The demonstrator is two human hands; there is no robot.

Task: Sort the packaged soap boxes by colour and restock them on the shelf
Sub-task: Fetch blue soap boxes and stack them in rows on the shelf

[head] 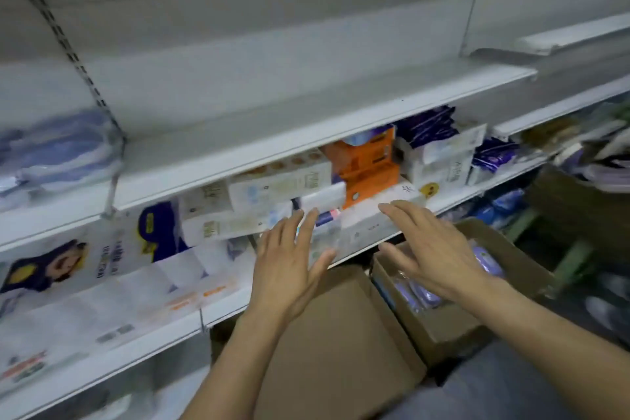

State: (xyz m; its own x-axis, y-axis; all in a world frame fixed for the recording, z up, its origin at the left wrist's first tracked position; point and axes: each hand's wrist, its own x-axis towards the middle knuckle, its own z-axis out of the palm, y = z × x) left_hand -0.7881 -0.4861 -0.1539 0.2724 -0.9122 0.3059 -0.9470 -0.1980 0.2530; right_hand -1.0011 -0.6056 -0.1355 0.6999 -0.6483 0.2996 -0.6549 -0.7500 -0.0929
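Cardboard soap boxes point(354, 215), white and orange, lie stacked on the middle shelf point(453, 196). They are probably light, stiff and smooth-faced, so each is best held across opposite long sides. Left hand point(289, 256) and right hand point(426, 245) are spread flat at the stack front, grasping nothing.

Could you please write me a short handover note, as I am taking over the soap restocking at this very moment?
Left hand: open, fingers straight, against the white packaged boxes at the middle shelf's front edge.
Right hand: open, holds nothing, by the same boxes.
Orange packaged boxes stand behind the white ones; colours look mixed there.
Purple packets wait in the open brown cardboard carton below.
The bare white upper shelf holds nothing in view.
Left: sorting and restocking.
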